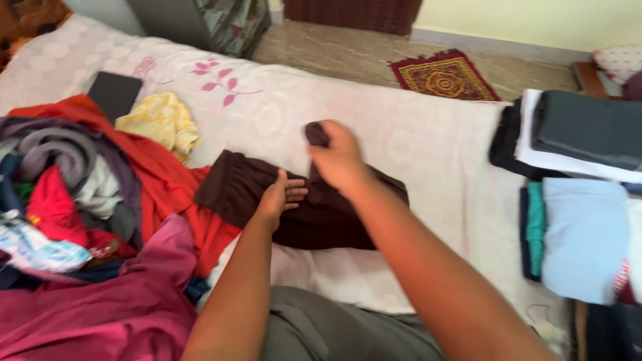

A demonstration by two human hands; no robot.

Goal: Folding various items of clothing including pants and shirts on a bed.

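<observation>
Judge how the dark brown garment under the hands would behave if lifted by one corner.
The dark brown garment would probably droop limply, since it already creases under the left hand. The corner gripped by the right hand bunches easily, suggesting light, soft, unbreakable cloth.

Bed (pixel 414 134), pale floral sheet: brown garment (pixel 234 190) centre, unfolded clothes heap (pixel 73 200) left, folded stacks (pixel 582 200) right.

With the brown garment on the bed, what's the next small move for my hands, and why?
Probably bring the right hand down toward you, laying the pinched-up end over the dark brown garment. The left hand lies flat on the middle, pinning it on the bed sheet, and one end is lifted, so the fold looks half made.
</observation>
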